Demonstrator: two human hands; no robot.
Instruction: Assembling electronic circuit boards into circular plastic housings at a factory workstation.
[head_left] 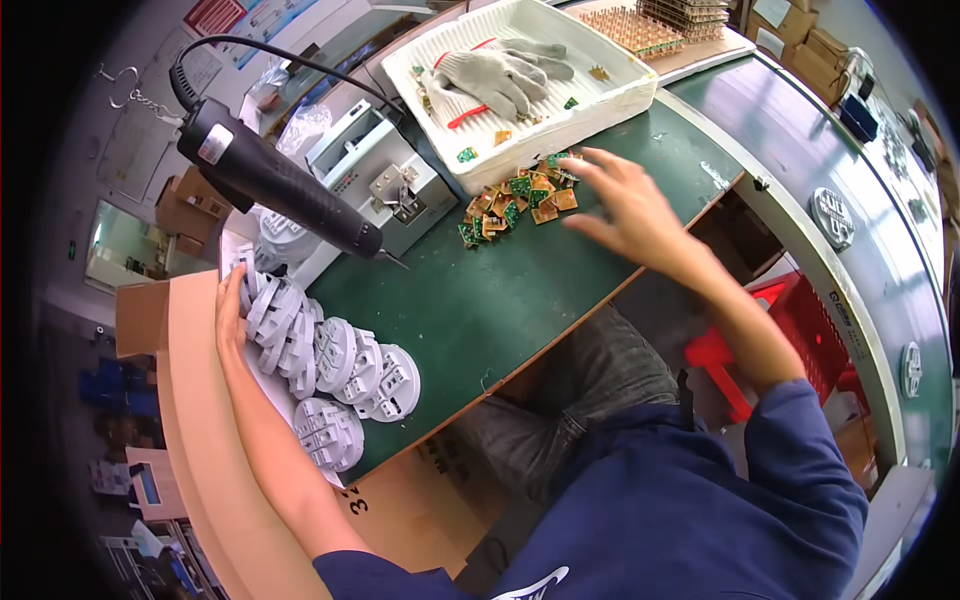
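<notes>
Here, head view: the right hand (625, 205) is spread flat, fingers wide and nothing held, with fingertips touching the pile of small circuit boards (515, 198) lying just to its left. The left hand (232, 310) is rested beside the white round housings (335, 375); its grip cannot be told.

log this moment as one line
right hand open, on small circuit boards | left hand at white round parts | screwdriver hanging unused

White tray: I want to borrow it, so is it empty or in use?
In use: the white tray holds grey work gloves and a few small circuit boards.
</notes>
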